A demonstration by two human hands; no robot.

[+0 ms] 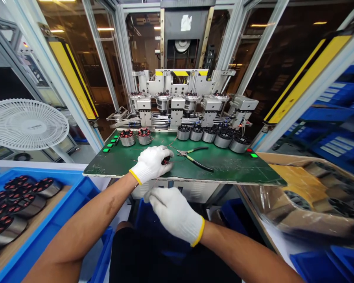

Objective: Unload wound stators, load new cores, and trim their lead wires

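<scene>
Both my hands wear white knit gloves with yellow cuffs. My left hand (153, 162) is wrapped round a motor stator (166, 160) at the green tabletop's front edge; the glove hides most of it, leaving a dark, reddish patch. Just below, in front of the edge, my right hand (175, 212) is closed in a pinch. A thin copper-coloured wire (157, 181) runs from the stator down towards its fingertips. Right of my left hand lie open diagonal cutters (194, 156) with black and yellow-green handles. Two wound stators (144, 136) with red coils stand behind my left hand.
Several stators with black tops (196, 133) line the table's back right, before a winding machine (177, 104). A blue crate (76, 196) of wound stators is at left, a plastic-lined box (271, 188) of stators at right. A white fan (28, 124) stands far left.
</scene>
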